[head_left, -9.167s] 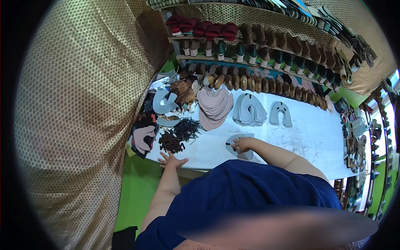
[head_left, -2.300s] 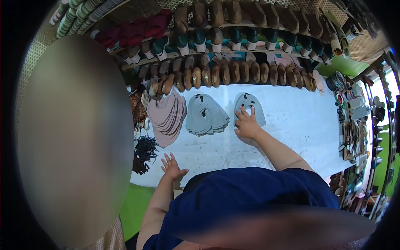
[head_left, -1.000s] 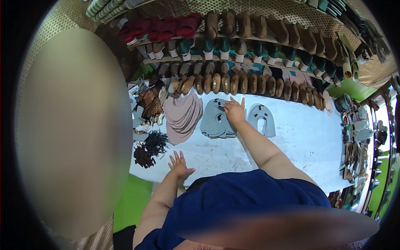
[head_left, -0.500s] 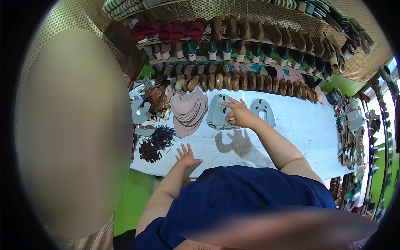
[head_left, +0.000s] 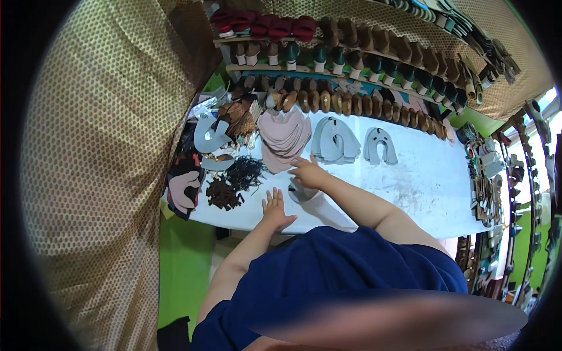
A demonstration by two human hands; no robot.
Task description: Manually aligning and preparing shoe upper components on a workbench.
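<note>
My right hand (head_left: 308, 174) is low over the middle of the table, gripping a grey U-shaped shoe-upper piece (head_left: 302, 192). The hand covers part of that piece, and a small dark mark shows at its left end. Just left of it, my left hand (head_left: 273, 213) hovers by the front edge with its fingers spread, holding nothing. Beyond my right hand lies a fanned stack of grey U-shaped pieces (head_left: 331, 140). A smaller group of the same grey pieces (head_left: 380, 145) is to its right. A fanned pile of pale pink pieces (head_left: 283, 137) lies to its left.
Black cords (head_left: 244, 172) and dark brown strips (head_left: 224, 194) are heaped left of my hands. Other grey pieces (head_left: 211, 136) and brown scraps (head_left: 237, 120) lie farther left. Wooden shoe lasts (head_left: 348, 106) line the table's back, below shelves of shoes (head_left: 374, 70). Tools and boxes (head_left: 489, 164) stand at the right.
My right hand has come from over the grey stack toward me and leftward, bringing a grey piece near my left hand. The whole view has shifted, showing more of the table's left end.
</note>
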